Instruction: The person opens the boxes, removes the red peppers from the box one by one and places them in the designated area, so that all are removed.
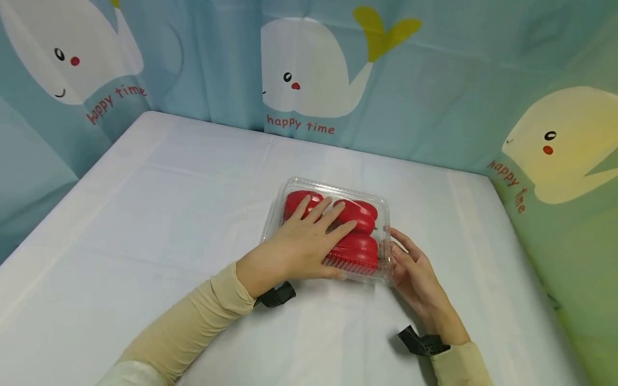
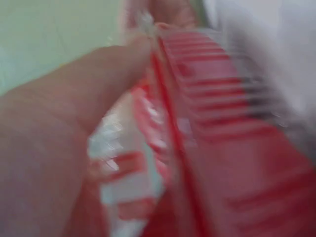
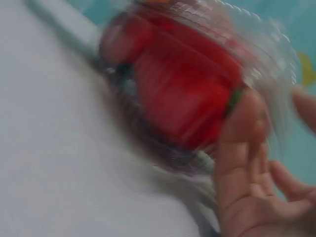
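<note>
A clear plastic clamshell box [image 1: 359,190] with red bell peppers [image 1: 354,246] inside stands on the white tablecloth. Across its lid lies my left hand [image 1: 301,244], fingers spread and straight, thumb along the near edge. My right hand [image 1: 417,273] is at the box's right side, its thumb and fingertips against the wall. From the right wrist, a green stem [image 3: 235,101] shows on one pepper beside a finger of the right hand [image 3: 247,197]. The left wrist view is blurred, with the left thumb [image 2: 108,74] running along the ridged side of the box [image 2: 197,79].
The white table [image 1: 193,203] reaches back to a blue curtain [image 1: 444,96] printed with whales, which hangs along the far and left sides. At the right the curtain [image 1: 579,257] turns greenish. Each wrist carries a black camera mount [image 1: 422,343].
</note>
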A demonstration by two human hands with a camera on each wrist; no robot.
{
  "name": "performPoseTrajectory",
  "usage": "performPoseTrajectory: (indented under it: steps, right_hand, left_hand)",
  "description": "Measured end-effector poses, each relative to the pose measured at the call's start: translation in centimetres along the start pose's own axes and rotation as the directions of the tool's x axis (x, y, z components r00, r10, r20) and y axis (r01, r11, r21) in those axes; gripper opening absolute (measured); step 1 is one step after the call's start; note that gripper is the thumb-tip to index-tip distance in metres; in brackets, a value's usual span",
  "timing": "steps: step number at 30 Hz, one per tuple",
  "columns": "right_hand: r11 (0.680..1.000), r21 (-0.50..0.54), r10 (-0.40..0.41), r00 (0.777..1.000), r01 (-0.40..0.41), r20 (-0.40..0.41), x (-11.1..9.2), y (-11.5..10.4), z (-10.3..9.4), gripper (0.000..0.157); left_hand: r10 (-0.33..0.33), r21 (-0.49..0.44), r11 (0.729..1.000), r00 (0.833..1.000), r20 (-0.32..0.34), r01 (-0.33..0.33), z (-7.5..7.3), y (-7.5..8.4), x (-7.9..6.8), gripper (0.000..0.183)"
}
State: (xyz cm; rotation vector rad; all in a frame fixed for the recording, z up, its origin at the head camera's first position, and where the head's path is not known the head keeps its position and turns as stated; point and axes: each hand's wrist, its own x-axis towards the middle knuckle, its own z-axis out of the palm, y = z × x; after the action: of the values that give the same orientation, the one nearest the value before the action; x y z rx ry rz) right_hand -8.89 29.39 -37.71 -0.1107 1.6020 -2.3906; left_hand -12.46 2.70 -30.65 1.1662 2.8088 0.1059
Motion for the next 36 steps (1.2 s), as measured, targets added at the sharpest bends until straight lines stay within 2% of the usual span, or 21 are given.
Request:
performPoseTrajectory:
  steps: [3, 8, 11, 16, 20, 25, 32, 36]
  right_hand:
    - [0.997, 0.071, 0.034, 0.999, -0.035, 0.025, 0.1, 0.3, -0.8, 0.038]
    - [0.993, 0.112, 0.020, 0.997, -0.028, 0.076, 0.4, 0.9, -0.9, 0.034]
    - [0.988, 0.146, 0.025, 0.991, -0.044, 0.132, 0.5, 1.2, -0.7, 0.034]
    - [0.956, 0.283, 0.007, 0.975, -0.072, 0.223, -0.1, 1.3, -1.1, 0.043]
    - [0.930, 0.354, 0.002, 0.966, -0.097, 0.259, -0.7, 1.2, -1.4, 0.051]
    - [0.935, 0.344, 0.001, 0.968, -0.090, 0.251, -1.4, 1.1, -1.4, 0.052]
    - [0.951, 0.298, 0.010, 0.967, -0.088, 0.255, -1.1, 1.0, -1.3, 0.062]
    - [0.960, 0.263, 0.031, 0.972, -0.093, 0.232, -0.9, 1.0, -1.2, 0.067]
  left_hand:
    - [-0.022, 0.026, 0.999, 1.000, 0.004, 0.022, -0.3, 1.3, 0.8, 0.099]
    - [0.046, 0.099, 0.994, 0.997, -0.062, -0.040, 0.2, 3.4, 2.0, 0.098]
    - [0.058, 0.137, 0.989, 0.995, -0.082, -0.046, 0.9, 4.0, 2.3, 0.092]
    - [0.057, 0.215, 0.976, 0.988, -0.141, -0.025, 1.9, 4.8, 2.5, 0.087]
    - [0.085, 0.267, 0.963, 0.974, -0.209, -0.026, 2.2, 5.2, 2.8, 0.090]
    - [0.107, 0.284, 0.958, 0.960, -0.259, -0.031, 2.5, 5.5, 3.0, 0.086]
    - [0.099, 0.269, 0.963, 0.964, -0.245, -0.031, 2.5, 5.1, 3.2, 0.085]
    - [0.089, 0.245, 0.969, 0.958, -0.273, -0.021, 2.8, 4.8, 3.4, 0.084]
